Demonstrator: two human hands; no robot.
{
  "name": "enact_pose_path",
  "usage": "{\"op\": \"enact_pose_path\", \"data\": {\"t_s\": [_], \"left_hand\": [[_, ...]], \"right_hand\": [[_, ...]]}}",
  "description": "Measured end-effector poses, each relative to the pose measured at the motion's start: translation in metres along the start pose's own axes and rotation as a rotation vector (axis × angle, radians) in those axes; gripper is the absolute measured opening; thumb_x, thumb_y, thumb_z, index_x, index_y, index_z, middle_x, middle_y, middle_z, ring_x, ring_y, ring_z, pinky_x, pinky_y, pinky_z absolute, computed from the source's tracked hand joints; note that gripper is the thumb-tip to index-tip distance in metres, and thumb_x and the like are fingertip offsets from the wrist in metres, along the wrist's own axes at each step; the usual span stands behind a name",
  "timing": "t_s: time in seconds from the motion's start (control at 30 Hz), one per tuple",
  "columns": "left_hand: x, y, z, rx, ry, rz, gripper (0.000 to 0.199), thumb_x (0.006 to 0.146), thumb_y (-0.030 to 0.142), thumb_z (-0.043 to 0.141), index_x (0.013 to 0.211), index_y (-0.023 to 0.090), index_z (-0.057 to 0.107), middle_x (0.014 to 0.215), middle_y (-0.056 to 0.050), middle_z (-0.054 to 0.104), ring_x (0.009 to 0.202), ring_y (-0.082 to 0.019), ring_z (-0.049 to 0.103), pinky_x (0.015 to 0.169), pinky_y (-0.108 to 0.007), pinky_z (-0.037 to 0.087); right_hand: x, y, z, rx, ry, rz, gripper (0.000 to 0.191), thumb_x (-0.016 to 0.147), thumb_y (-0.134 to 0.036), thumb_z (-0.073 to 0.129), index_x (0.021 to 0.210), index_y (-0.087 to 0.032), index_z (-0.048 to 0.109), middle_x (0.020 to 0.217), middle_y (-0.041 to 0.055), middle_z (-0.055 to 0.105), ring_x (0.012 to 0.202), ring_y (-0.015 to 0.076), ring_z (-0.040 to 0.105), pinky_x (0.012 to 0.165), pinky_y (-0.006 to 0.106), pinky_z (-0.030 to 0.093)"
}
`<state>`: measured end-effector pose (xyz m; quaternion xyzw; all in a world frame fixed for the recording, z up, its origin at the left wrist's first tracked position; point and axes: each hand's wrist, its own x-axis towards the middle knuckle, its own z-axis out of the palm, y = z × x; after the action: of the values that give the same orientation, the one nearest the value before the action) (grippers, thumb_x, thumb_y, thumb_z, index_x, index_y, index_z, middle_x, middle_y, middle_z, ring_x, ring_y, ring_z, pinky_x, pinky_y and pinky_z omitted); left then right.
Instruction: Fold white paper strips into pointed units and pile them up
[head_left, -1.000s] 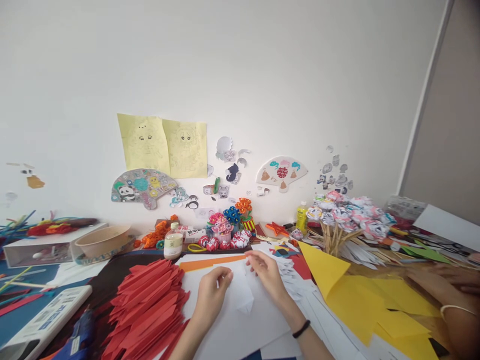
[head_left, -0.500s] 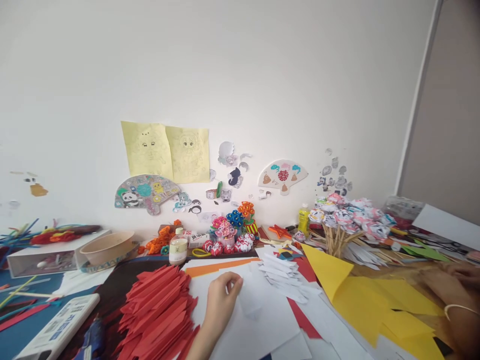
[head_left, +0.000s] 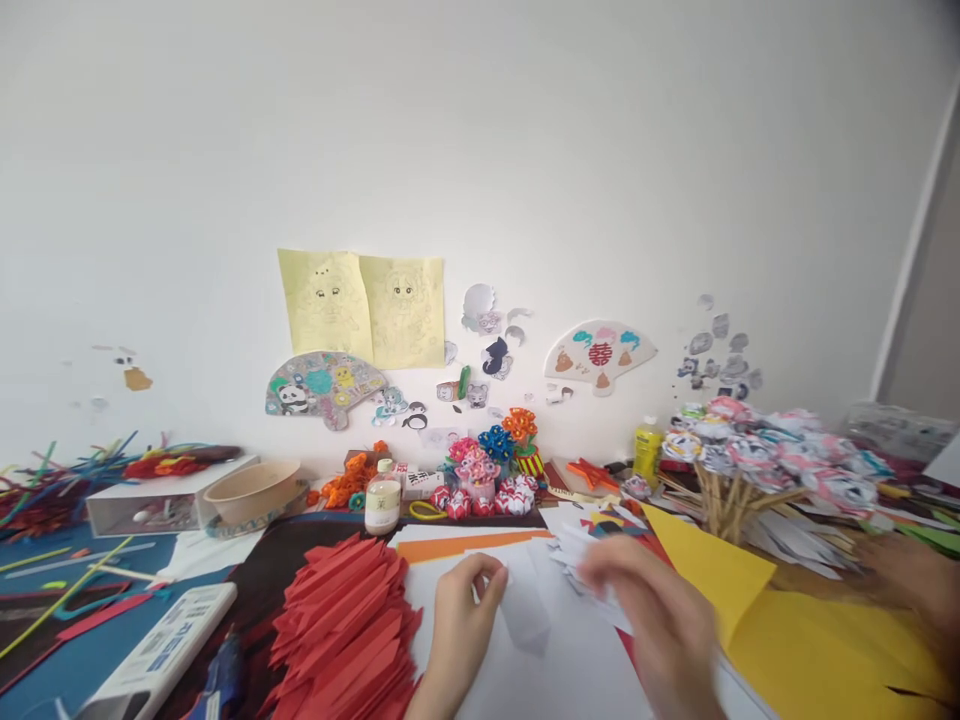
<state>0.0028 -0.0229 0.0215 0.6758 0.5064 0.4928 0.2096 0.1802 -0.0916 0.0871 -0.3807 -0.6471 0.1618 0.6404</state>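
Note:
My left hand (head_left: 466,615) is closed in a pinch at a small folded white paper (head_left: 525,610), above a stack of white sheets (head_left: 577,675). To its right my right hand (head_left: 660,615) is blurred by motion, its fingers over the pile of folded white strips (head_left: 574,560); what it holds, if anything, cannot be made out. A heap of folded red paper strips (head_left: 345,630) lies left of my left hand. Yellow paper (head_left: 832,650) lies right of my right hand.
Behind stand a bottle with a cream label (head_left: 382,500), craft flowers (head_left: 476,465) and a yellow bottle (head_left: 646,452). Paper flowers on sticks (head_left: 750,450) are at right. A glue gun (head_left: 223,675) and a white box (head_left: 161,655) lie left. Another person's hand (head_left: 911,575) is far right.
My right hand has come into view over the folded white strips. My left hand keeps its pinch. The view has turned, shifting the scene rightward in the picture.

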Motion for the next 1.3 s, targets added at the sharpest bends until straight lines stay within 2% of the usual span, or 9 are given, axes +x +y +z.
{"op": "enact_pose_path", "data": {"t_s": [0.07, 0.13, 0.23, 0.3, 0.43, 0.63, 0.93, 1.13, 1.3], "left_hand": [[0.003, -0.002, -0.003, -0.003, 0.009, -0.027, 0.024, 0.084, 0.035, 0.051, 0.074, 0.017, 0.063, 0.067, -0.002, 0.063, 0.061, -0.015, 0.052, 0.056, -0.023, 0.035], [0.006, -0.003, -0.005, -0.009, 0.009, -0.056, 0.026, 0.084, 0.037, 0.051, 0.075, 0.016, 0.063, 0.066, -0.002, 0.062, 0.060, -0.015, 0.052, 0.056, -0.023, 0.035], [0.008, -0.006, -0.006, -0.024, 0.002, -0.086, 0.028, 0.084, 0.040, 0.051, 0.074, 0.017, 0.064, 0.066, -0.002, 0.062, 0.062, -0.016, 0.053, 0.057, -0.023, 0.037], [0.009, -0.006, -0.005, -0.026, -0.016, -0.096, 0.029, 0.083, 0.042, 0.052, 0.074, 0.017, 0.064, 0.066, -0.002, 0.062, 0.062, -0.016, 0.053, 0.057, -0.023, 0.037], [0.010, -0.004, -0.004, -0.041, -0.057, -0.120, 0.032, 0.081, 0.046, 0.053, 0.072, 0.017, 0.063, 0.066, -0.002, 0.063, 0.060, -0.015, 0.051, 0.055, -0.023, 0.037], [0.010, -0.004, 0.000, -0.050, -0.096, -0.144, 0.036, 0.080, 0.051, 0.054, 0.070, 0.018, 0.064, 0.063, -0.002, 0.061, 0.058, -0.014, 0.049, 0.053, -0.022, 0.037], [0.012, -0.002, -0.003, -0.063, -0.121, -0.149, 0.036, 0.081, 0.051, 0.052, 0.074, 0.018, 0.064, 0.067, -0.002, 0.061, 0.059, -0.014, 0.050, 0.055, -0.022, 0.038], [0.010, 0.002, -0.003, -0.026, -0.091, -0.065, 0.030, 0.084, 0.044, 0.052, 0.071, 0.018, 0.061, 0.063, -0.001, 0.055, 0.061, -0.014, 0.046, 0.058, -0.022, 0.038], [0.008, 0.003, -0.002, -0.065, -0.083, -0.042, 0.025, 0.084, 0.038, 0.053, 0.072, 0.017, 0.061, 0.065, -0.001, 0.058, 0.061, -0.014, 0.047, 0.058, -0.022, 0.039]], "right_hand": [[0.022, 0.045, 0.024, 0.040, -0.111, 0.131, 0.025, 0.087, -0.043, 0.052, 0.087, -0.021, 0.063, 0.082, 0.0058, 0.063, 0.076, 0.0203, 0.059, 0.065, 0.028, 0.047], [0.029, 0.085, 0.046, 0.117, -0.265, 0.281, 0.030, 0.085, -0.047, 0.053, 0.088, -0.019, 0.062, 0.077, 0.0054, 0.061, 0.070, 0.0199, 0.057, 0.060, 0.029, 0.045], [0.020, 0.117, 0.063, 0.257, -0.453, 0.360, 0.040, 0.087, -0.053, 0.045, 0.076, -0.017, 0.059, 0.068, 0.0027, 0.054, 0.061, 0.0162, 0.050, 0.054, 0.026, 0.039], [0.011, 0.120, 0.064, 0.310, -0.530, 0.345, 0.042, 0.087, -0.053, 0.045, 0.070, -0.017, 0.055, 0.065, 0.0009, 0.049, 0.060, 0.0147, 0.045, 0.054, 0.025, 0.036], [0.005, 0.114, 0.060, 0.276, -0.513, 0.345, 0.043, 0.081, -0.057, 0.051, 0.063, -0.018, 0.044, 0.060, -0.0032, 0.035, 0.057, 0.0121, 0.033, 0.050, 0.024, 0.027], [0.009, 0.122, 0.060, 0.140, -0.494, 0.386, 0.048, 0.079, -0.048, 0.057, 0.057, -0.020, 0.024, 0.058, -0.0057, 0.020, 0.055, 0.0102, 0.022, 0.049, 0.025, 0.018], [0.009, 0.122, 0.057, 0.157, -0.530, 0.415, 0.045, 0.077, -0.044, 0.058, 0.057, -0.020, 0.026, 0.058, -0.0054, 0.021, 0.055, 0.0103, 0.023, 0.049, 0.025, 0.019], [0.005, 0.119, 0.057, 0.146, -0.530, 0.377, 0.041, 0.078, -0.042, 0.058, 0.057, -0.020, 0.030, 0.059, -0.0047, 0.025, 0.057, 0.0109, 0.026, 0.051, 0.025, 0.022], [0.004, 0.118, 0.057, 0.159, -0.512, 0.358, 0.041, 0.078, -0.039, 0.058, 0.057, -0.020, 0.028, 0.057, -0.0056, 0.024, 0.055, 0.0101, 0.024, 0.049, 0.025, 0.019]]}}
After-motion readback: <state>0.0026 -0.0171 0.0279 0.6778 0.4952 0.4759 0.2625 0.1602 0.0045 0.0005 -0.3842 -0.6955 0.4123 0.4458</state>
